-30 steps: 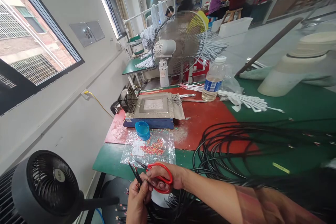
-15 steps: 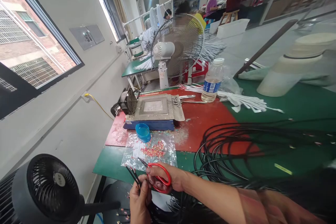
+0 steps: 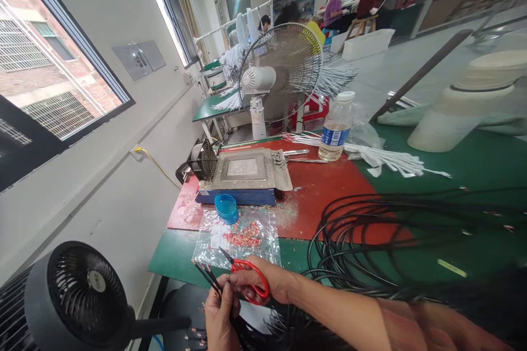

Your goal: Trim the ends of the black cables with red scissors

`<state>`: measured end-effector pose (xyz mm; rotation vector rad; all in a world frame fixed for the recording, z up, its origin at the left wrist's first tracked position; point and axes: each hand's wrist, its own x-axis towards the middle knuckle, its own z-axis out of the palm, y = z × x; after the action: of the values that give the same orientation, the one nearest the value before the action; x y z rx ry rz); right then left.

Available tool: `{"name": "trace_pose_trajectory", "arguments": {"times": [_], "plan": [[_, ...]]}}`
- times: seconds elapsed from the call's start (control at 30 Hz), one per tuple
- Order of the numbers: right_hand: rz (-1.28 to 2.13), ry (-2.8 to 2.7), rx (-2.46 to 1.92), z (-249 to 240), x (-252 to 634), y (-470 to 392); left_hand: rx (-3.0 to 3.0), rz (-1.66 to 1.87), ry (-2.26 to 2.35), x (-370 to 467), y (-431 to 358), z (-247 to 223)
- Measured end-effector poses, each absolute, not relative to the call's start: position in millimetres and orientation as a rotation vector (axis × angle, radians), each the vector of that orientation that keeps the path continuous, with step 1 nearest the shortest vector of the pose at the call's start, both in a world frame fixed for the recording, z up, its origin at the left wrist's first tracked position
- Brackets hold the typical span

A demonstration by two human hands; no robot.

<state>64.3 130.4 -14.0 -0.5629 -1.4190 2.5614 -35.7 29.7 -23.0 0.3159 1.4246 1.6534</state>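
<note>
My left hand (image 3: 220, 310) is closed round several black cables (image 3: 207, 276), whose cut ends poke out up and to the left. My right hand (image 3: 257, 279) has its fingers through the loops of red-handled scissors (image 3: 252, 266), with the dark blades pointing up and left. Thumb and fingertips of the right hand meet the left fingertips at the cables; what exactly they pinch there is too small to make out. Just beyond the hands lies a clear plastic bag (image 3: 269, 233) with a heap of small red and yellow bits (image 3: 246, 235) on it.
A blue cup (image 3: 226, 207) stands on the bag, before a blue-based solder pot (image 3: 241, 167) with a small fan. Black cable coils (image 3: 325, 225) spread to the right. A bottle (image 3: 334, 129) and white wires (image 3: 395, 160) lie farther back. A black fan (image 3: 84, 290) stands left.
The right fingertips have shifted slightly against the left hand, and the scissors remain in the right hand. The view has moved a little; the left hand keeps its hold on the cables.
</note>
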Motion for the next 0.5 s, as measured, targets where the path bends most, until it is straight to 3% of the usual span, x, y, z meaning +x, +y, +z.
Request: {"name": "trace_pose_trajectory", "arguments": {"times": [0.1,0.2,0.33,0.5], "plan": [[2.321,-1.539,-0.608,-8,66,130,0.102,1.663,1.427,-34,30,-11],[1.675,-1.888,-0.601,-2,69,129,-0.158,1.678,1.337,-35,28,4],[0.779,-2.202,-0.220,-2,70,123,-0.212,1.678,1.094,-35,20,17],[0.234,-2.322,0.093,5,70,109,-0.160,1.682,0.935,-34,14,18]]}}
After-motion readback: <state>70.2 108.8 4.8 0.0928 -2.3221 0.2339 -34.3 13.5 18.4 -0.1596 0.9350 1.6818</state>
